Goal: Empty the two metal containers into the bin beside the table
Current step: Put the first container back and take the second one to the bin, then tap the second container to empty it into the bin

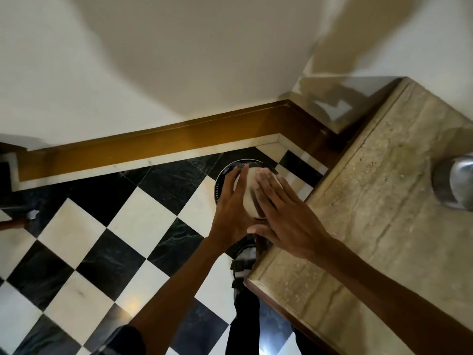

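A: Left hand [231,213] grips upturned container [249,196] over bin [220,183]; right hand [284,216] flat, patting it.

B: Risk: slip, spill onto floor [84,242]. Second container [455,183] waits on tabletop [371,226].

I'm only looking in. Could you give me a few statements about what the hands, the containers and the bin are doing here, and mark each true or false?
1. Both hands are on one metal container. True: the left hand holds its side in a closed grip and the right hand lies flat against it.
2. That container is resting on the table. False: it is held over the bin, out past the table's edge.
3. A second metal container stands on the table at the right edge of the view. True.
4. The floor is plain grey carpet. False: it is a black and white chequered floor.
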